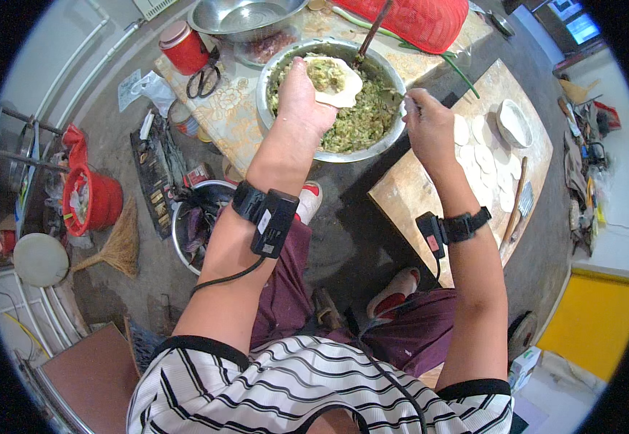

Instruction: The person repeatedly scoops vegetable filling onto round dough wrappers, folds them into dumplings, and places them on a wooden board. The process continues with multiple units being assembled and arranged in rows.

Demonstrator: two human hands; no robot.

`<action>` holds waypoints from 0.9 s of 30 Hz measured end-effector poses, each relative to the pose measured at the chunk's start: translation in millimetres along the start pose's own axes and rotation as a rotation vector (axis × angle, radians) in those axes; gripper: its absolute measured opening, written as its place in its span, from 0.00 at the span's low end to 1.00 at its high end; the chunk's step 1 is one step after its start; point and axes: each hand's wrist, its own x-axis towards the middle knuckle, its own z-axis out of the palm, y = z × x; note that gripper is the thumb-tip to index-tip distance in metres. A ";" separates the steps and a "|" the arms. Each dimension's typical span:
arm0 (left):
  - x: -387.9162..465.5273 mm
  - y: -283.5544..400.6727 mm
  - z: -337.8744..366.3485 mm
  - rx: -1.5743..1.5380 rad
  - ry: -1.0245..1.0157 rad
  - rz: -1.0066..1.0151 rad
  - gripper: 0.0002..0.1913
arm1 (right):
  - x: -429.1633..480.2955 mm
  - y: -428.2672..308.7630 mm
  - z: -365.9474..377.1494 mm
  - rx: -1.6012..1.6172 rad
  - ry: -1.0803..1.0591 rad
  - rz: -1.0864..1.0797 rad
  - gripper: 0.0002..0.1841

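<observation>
My left hand (306, 100) holds a round dough wrapper (347, 89) with a heap of chopped green filling (325, 76) on it, above a large steel bowl (263, 103). More of the same filling lies in the bowl, and a brown stick-like utensil (374, 30) leans in it. At the bowl's right rim is my right hand (428, 116), its fingers curled together; whether they pinch something thin cannot be made out. Flat dough rounds (480, 157) lie on the floury wooden board (407, 184) to the right, beside a small bowl of flour (514, 123) and a wooden rolling pin (515, 198).
Scissors (204, 81), a red canister (183, 48), a steel basin (246, 16) and a red plastic basket (428, 19) stand on the patterned tablecloth (227, 122). Green onion leaves (461, 76) overhang its edge. A basin of eggplants (184, 244), a straw broom (113, 244) and a red bucket (100, 198) are at left.
</observation>
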 end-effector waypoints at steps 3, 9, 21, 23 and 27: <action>5.1 0.6 -3.2 -0.020 0.017 0.033 0.26 | 1.0 13.5 18.1 -0.060 -0.107 -0.039 0.06; 13.7 4.1 -9.1 -0.053 0.033 0.119 0.21 | 11.8 24.5 24.2 0.370 -0.128 0.476 0.09; 10.2 9.5 -5.9 -0.033 0.066 0.100 0.25 | 18.4 24.5 3.3 1.079 0.179 0.790 0.06; 5.9 4.9 -2.1 -0.004 0.048 0.049 0.27 | 21.0 4.1 -8.6 1.123 0.236 0.610 0.07; -2.5 -4.2 4.5 -0.008 -0.042 -0.071 0.28 | 4.2 -40.4 -4.4 0.817 0.218 0.184 0.07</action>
